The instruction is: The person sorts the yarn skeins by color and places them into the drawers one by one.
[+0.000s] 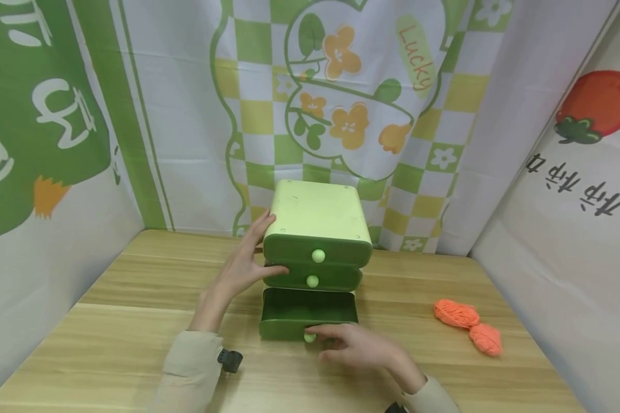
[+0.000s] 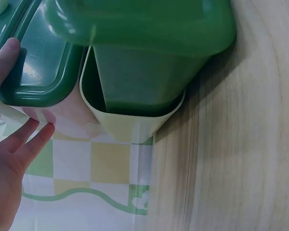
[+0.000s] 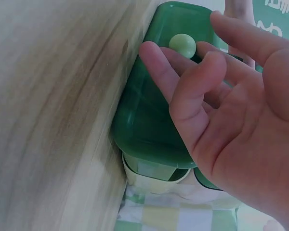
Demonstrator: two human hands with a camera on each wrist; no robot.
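A pale-green, box-shaped cabinet (image 1: 317, 209) with dark-green drawer fronts and round light-green knobs stands toward the far side of the wood-grained desk (image 1: 134, 321). Its bottom dark-green drawer (image 1: 281, 330) is pulled out toward the near side, showing the inside; the two drawers above sit farther back. A person's left hand (image 1: 244, 268) rests on the cabinet's left side, thumb across the middle drawer front. The right hand (image 1: 359, 346) has its fingers at the bottom knob (image 1: 309, 338). To the right, well apart, lies a two-lobed bundle of bright orange yarn (image 1: 457, 314). A white, green-and-yellow checked cloth (image 1: 255, 120) hangs behind.
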